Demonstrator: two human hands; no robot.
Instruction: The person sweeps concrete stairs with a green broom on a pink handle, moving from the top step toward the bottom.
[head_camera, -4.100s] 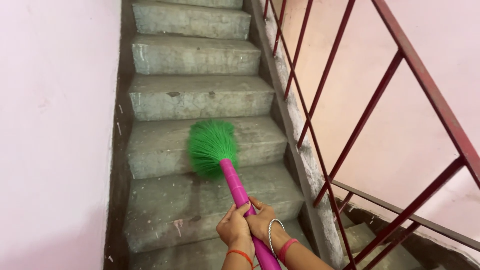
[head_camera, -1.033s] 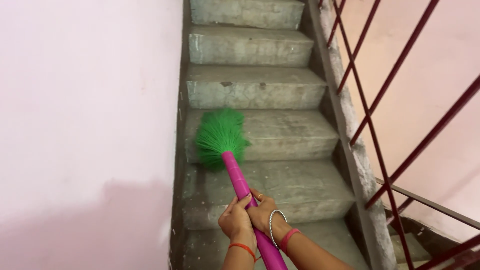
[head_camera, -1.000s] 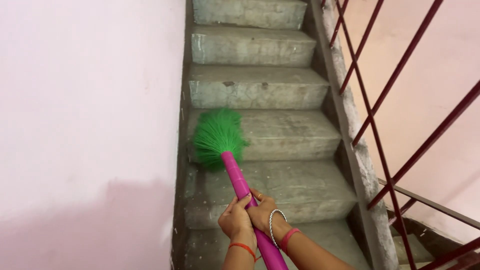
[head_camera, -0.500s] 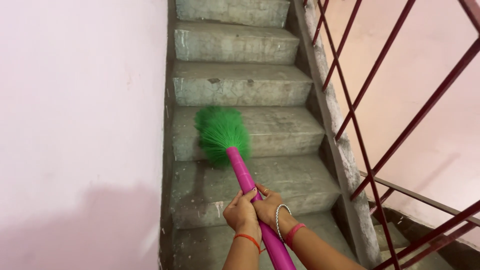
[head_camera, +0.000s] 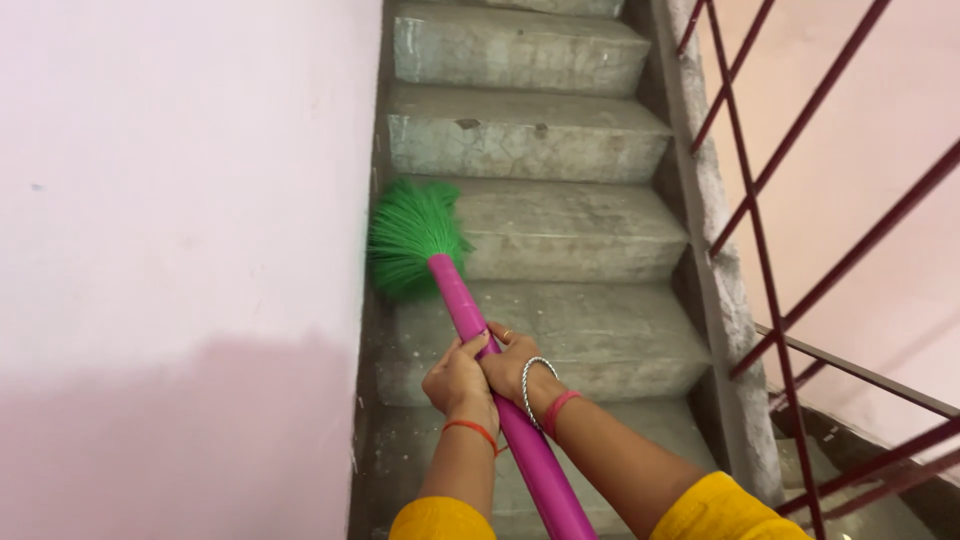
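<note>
Both hands grip the magenta handle (head_camera: 470, 320) of a broom. My left hand (head_camera: 456, 382) wraps it from the left, an orange thread on its wrist. My right hand (head_camera: 512, 362) clasps it just beside, wearing a silver bangle and a pink band. The green bristle head (head_camera: 410, 238) presses into the left corner of a concrete step (head_camera: 570, 225), against the wall. The handle runs down between my yellow sleeves.
A pink wall (head_camera: 180, 250) closes the left side. Grey concrete stairs (head_camera: 520, 50) climb ahead, dusty and worn. A dark red metal railing (head_camera: 760, 260) with slanted bars borders the right, over a concrete kerb (head_camera: 725, 290).
The broom head has swung left into the corner by the wall. My hands and arms reach further forward, and the yellow sleeves have come into view.
</note>
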